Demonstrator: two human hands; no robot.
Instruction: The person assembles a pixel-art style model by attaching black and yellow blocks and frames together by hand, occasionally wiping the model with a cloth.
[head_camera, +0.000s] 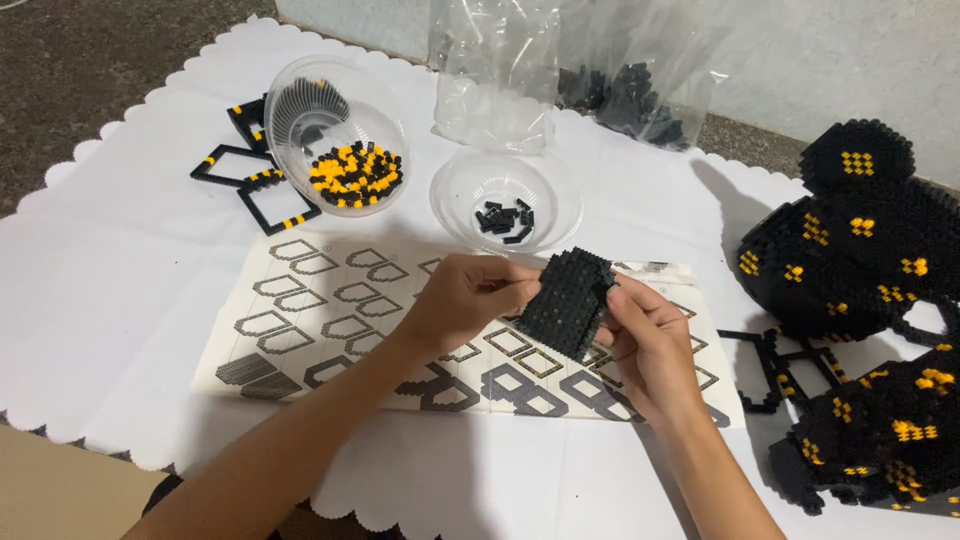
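The black brick panel (568, 302) is pinched between both hands above the instruction sheet (330, 320), tilted so its studded face shows. The left hand (462, 298) clamps its left edge; the right hand (650, 345) grips the right edge, thumb on top. Just beyond the hands sits a clear bowl (505, 200) of black pieces, within easy reach.

The instruction sheet (330, 330) lies on the scalloped cloth (100, 300). Behind the sheet stand two bowls (505, 200), with bags (500, 70) farther back. Right of the sheet sit the built models (860, 250); above it, both hands hold a brick panel (568, 302)
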